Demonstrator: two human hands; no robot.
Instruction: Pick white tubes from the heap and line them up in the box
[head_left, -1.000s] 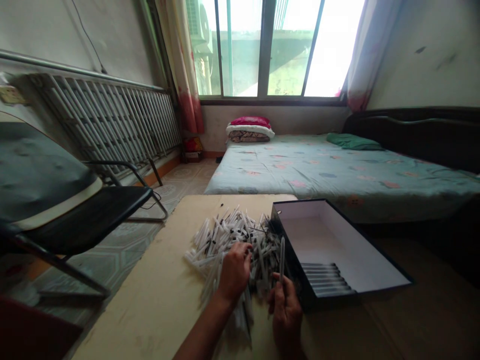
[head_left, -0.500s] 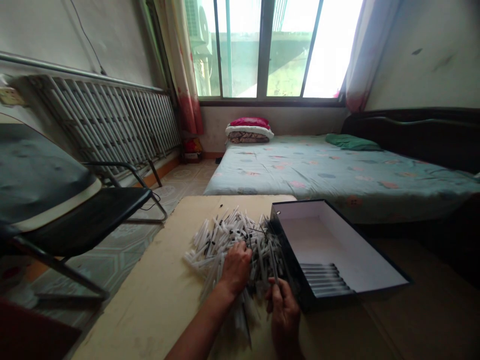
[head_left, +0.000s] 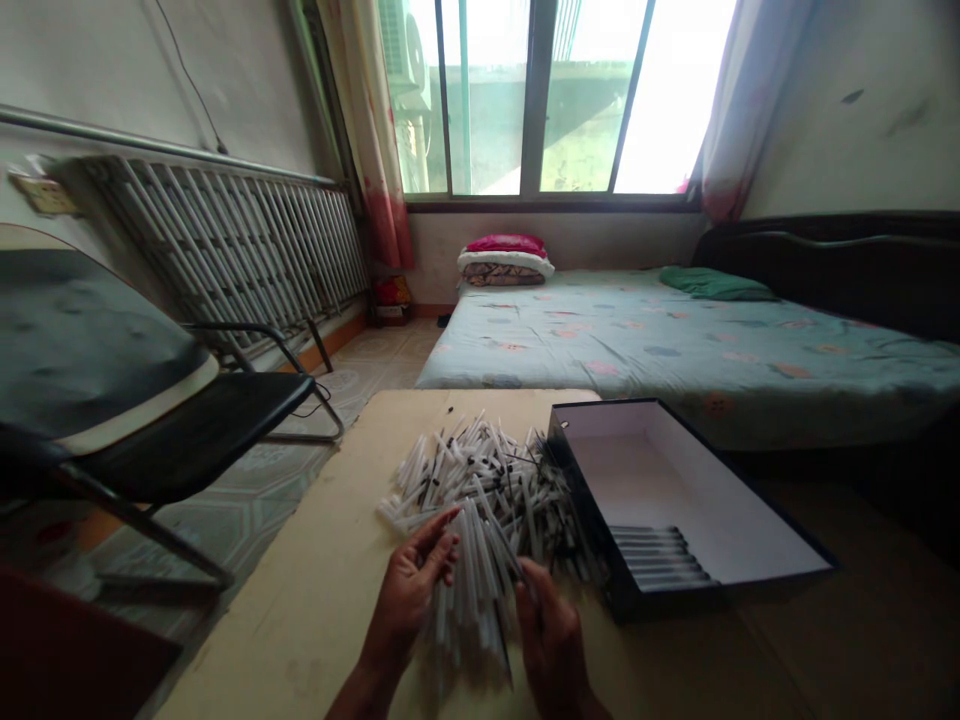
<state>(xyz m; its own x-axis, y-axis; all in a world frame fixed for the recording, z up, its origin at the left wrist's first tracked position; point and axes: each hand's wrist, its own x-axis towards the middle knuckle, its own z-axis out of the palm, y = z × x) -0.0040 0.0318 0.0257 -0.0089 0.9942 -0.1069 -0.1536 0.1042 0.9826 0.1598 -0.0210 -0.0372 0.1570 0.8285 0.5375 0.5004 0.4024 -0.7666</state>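
Note:
A big heap of white pens (head_left: 480, 478) with dark tips lies on a tan table (head_left: 337, 560). Near the table's front, my left hand (head_left: 409, 590) and my right hand (head_left: 549, 640) press in from both sides on a bundle of pens (head_left: 471, 590), fingers curled round it. The bundle points away from me toward the heap. Right of the heap stands an open dark box with a white inside (head_left: 720, 530); a short row of pens (head_left: 660, 558) lies in its near end.
A black folding chair (head_left: 187, 440) stands left of the table on the tiled floor. Beyond the table is a bed with a light blue sheet (head_left: 660, 345), pillows and a window behind it. A slatted frame (head_left: 232, 240) leans on the left wall.
My left hand has come back from the heap toward me, and both hands now close round a gathered bundle of pens. The single pen my right hand held upright is no longer raised.

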